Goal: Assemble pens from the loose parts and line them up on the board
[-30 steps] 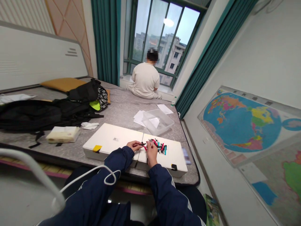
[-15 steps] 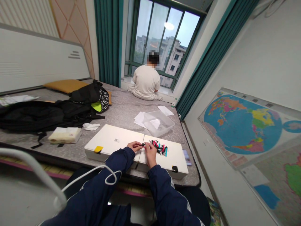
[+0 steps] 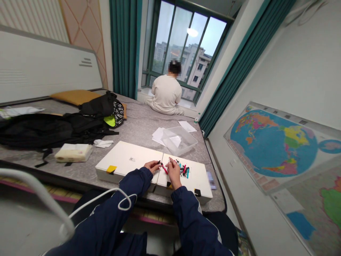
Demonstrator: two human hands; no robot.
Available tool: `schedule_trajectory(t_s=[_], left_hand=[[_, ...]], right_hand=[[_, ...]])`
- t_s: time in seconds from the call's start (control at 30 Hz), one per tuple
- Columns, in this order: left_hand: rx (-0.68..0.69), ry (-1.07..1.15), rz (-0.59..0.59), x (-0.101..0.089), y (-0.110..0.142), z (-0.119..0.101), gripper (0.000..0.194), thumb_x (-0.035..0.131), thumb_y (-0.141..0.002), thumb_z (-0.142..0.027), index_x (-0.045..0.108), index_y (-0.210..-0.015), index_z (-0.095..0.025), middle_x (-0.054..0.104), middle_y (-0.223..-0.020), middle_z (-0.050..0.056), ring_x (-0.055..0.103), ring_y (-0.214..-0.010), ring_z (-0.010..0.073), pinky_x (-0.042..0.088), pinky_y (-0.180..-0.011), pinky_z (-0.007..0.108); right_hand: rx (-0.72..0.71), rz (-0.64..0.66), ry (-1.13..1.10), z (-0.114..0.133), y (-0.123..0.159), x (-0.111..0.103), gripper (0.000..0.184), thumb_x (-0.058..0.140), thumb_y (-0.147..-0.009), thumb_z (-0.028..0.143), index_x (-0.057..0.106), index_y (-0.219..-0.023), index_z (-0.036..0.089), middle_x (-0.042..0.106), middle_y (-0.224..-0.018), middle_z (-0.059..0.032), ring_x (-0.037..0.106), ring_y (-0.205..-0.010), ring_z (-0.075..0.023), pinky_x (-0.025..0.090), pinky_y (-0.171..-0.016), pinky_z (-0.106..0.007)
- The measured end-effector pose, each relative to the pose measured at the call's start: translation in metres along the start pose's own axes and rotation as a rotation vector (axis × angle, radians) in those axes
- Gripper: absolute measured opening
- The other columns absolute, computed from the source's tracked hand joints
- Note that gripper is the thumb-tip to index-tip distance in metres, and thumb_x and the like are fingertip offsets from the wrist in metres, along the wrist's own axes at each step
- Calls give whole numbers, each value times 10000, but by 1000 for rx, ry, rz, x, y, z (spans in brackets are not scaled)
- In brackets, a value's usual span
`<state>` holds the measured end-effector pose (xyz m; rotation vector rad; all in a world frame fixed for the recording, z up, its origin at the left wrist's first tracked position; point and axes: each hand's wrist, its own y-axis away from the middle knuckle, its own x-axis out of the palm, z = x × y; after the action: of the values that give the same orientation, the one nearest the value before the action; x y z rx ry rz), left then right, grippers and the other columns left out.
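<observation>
Nearest to you, a white cable (image 3: 66, 227) enters at the lower left, its thin end looping over your left navy sleeve (image 3: 106, 217). Ahead, two white boxes (image 3: 117, 158) stand side by side on the grey mattress (image 3: 138, 124), meeting at a seam between your hands.

Your left hand (image 3: 152, 166) is above the left box near the seam, its fingertips pinched on a small dark piece (image 3: 159, 162). Your right hand (image 3: 174, 172) is over the right box, fingers drawn together at a slim pale item; you cannot confirm a grip at this scale. A red pen-like stick (image 3: 164, 168) lies at a slant between the hands. Just right of your right hand, a cluster of red, teal and black sticks (image 3: 185, 170) rests on the right box.

Beyond the boxes, locate the clear plastic bin (image 3: 182, 140), with white papers (image 3: 158, 135) beside it. Farthest, a seated person (image 3: 166, 93) faces the window (image 3: 183, 42).
</observation>
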<state>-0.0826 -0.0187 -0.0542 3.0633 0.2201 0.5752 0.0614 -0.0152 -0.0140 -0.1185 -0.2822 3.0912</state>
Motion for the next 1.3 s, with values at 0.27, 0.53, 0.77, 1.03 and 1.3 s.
schedule_trajectory(t_s=[0.27,0.53,0.77,1.03,1.3], left_hand=[[152,-193,49,-12,-3,-1,216,777,-554,-135,733,-757,-191,707,-833,64,643,-847,202,487,-892,352],[190,-206,58,-18,-10,7,233,791,-564,-184,739,-791,-197,698,-887,64,628,-919,193,451,-945,333],[206,-227,92,-22,-14,13,256,791,-586,-297,742,-811,-184,709,-865,81,636,-864,208,465,-922,371],[158,-197,125,-25,-17,19,424,804,-537,-407,734,-848,-128,722,-861,108,653,-858,245,472,-900,416],[157,-203,128,-23,-13,13,404,802,-540,-405,739,-824,-125,719,-839,109,652,-838,233,479,-886,397]], right_hand=[[111,53,-237,14,9,1,233,588,-745,320,563,-925,174,672,-797,-53,627,-585,-143,483,-440,-222],[98,187,-217,19,24,-6,317,656,-718,331,649,-996,179,683,-942,-84,646,-831,-219,544,-620,-309],[-115,129,27,28,39,-2,316,553,-825,440,691,-927,176,671,-865,-76,615,-729,-182,494,-545,-253],[-260,198,134,34,30,4,305,460,-897,400,671,-919,181,651,-826,-51,593,-720,-155,488,-573,-242],[-318,171,211,38,24,5,284,433,-917,368,647,-894,183,654,-856,-55,601,-773,-160,470,-635,-252]])
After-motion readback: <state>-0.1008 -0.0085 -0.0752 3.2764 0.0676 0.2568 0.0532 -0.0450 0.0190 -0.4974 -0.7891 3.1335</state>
